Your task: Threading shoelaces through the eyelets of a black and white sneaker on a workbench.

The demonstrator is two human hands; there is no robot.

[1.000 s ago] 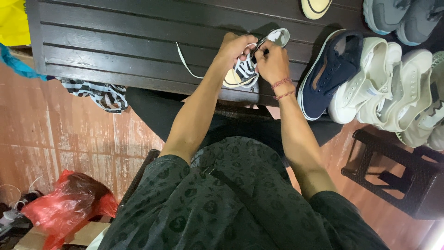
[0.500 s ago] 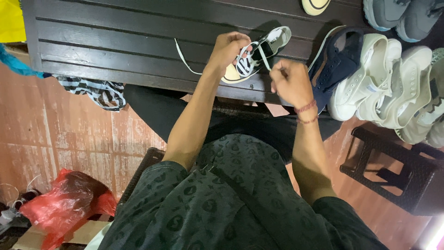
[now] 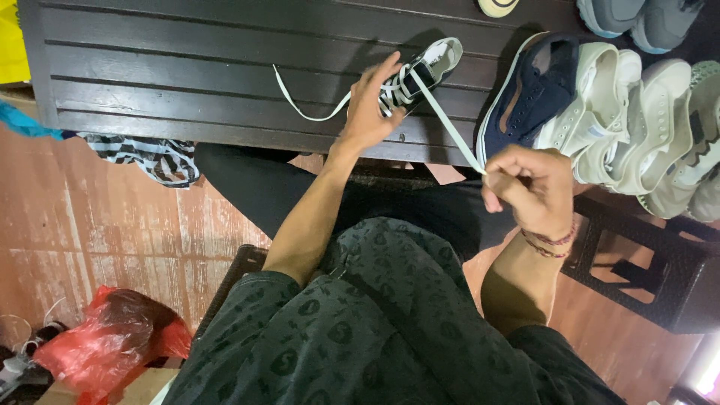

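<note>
Right hand [image 3: 529, 187] pinches white lace [image 3: 448, 124] taut | left hand [image 3: 371, 105] presses down on striped sneaker [image 3: 416, 75] near table [image 3: 150, 67] front edge | lace runs diagonally from shoe toward right hand | left nearer shoe

A dark grey short-sleeved patterned shirt [image 3: 360, 330] covers the torso; red-and-pink beaded bracelets [image 3: 551, 241] circle the right wrist; both forearms are bare.
</note>
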